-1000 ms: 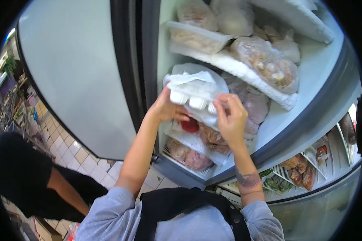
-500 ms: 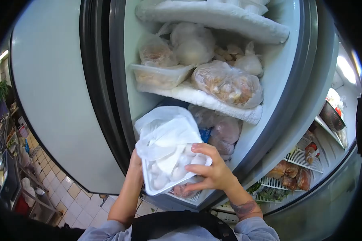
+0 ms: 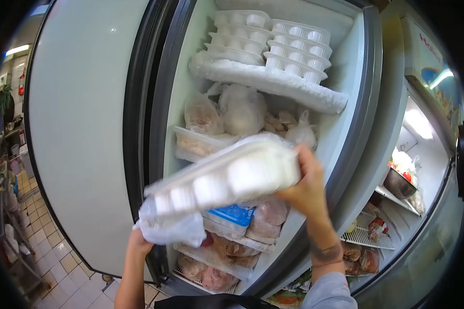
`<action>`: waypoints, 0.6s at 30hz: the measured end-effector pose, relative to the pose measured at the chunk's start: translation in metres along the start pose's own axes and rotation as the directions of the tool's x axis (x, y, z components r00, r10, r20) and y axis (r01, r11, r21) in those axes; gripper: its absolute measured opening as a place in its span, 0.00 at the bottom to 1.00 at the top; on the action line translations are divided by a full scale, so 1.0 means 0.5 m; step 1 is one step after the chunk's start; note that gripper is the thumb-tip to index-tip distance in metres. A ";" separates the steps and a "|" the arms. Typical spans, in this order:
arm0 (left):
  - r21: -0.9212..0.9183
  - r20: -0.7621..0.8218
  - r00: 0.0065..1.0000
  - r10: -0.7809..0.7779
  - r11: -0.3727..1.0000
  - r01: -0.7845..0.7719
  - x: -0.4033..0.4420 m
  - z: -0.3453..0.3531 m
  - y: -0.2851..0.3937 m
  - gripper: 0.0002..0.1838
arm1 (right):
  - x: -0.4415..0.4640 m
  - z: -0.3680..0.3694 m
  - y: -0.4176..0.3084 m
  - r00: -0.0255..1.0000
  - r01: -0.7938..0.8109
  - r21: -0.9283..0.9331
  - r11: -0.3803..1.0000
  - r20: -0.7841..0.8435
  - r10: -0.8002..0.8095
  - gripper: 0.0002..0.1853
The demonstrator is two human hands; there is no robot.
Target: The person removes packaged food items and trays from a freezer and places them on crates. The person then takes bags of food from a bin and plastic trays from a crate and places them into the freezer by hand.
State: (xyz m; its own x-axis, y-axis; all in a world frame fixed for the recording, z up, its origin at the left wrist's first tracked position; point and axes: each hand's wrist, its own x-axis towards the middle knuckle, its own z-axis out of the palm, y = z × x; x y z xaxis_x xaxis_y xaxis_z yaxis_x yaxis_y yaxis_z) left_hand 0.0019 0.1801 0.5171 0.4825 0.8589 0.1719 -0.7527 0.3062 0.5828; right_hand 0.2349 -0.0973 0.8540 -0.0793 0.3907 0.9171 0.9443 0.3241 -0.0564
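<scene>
A white moulded plastic tray (image 3: 206,190) with rounded cups is tilted up before the open freezer, its underside towards me. My right hand (image 3: 305,180) is closed round its raised right end. At the lower left end, a thin white plastic bag (image 3: 175,226) hangs beneath the tray. My left hand (image 3: 140,241) grips at this bag, its fingers partly hidden by the plastic. What lies in the tray is hidden from this angle. The tray is blurred by motion.
Stacked cup trays (image 3: 296,49) stand on the frosted top shelf (image 3: 268,80). Bagged food (image 3: 242,108) fills the shelf below. Lower down are a blue-lidded box (image 3: 232,213) and bagged meat (image 3: 219,278). The freezer door (image 3: 82,139) stands open at left; a lit fridge (image 3: 417,123) is at right.
The tray of white round pieces has been lifted and tipped, so its underside now shows. My right hand has risen, my left moved left and down. The view has tilted up to the top shelf.
</scene>
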 end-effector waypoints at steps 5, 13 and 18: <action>0.917 0.186 0.982 0.043 -0.366 -0.158 -0.106 -0.254 -0.044 0.06 | 0.231 -0.144 -0.048 0.875 0.220 -0.331 0.918 -0.350 -0.336 0.22; 0.592 -0.601 0.727 0.332 -0.426 0.684 -0.324 -0.565 0.044 0.10 | 0.497 -0.206 -0.051 0.698 0.122 -0.853 0.508 -0.290 -0.655 0.29; 0.504 -0.842 0.537 -0.058 0.274 0.819 -0.412 -0.537 0.124 0.08 | 0.635 -0.209 0.098 0.792 0.023 -0.891 0.453 -0.260 -0.552 0.30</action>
State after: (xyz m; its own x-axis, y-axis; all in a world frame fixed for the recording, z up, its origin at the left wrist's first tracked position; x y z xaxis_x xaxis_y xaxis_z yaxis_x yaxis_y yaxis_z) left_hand -0.2643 0.1324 0.3044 -0.0744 0.7888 -0.6101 0.4146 0.5809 0.7005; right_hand 0.2892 -0.0475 1.1836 -0.5015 -0.0936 0.8601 0.7102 -0.6124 0.3474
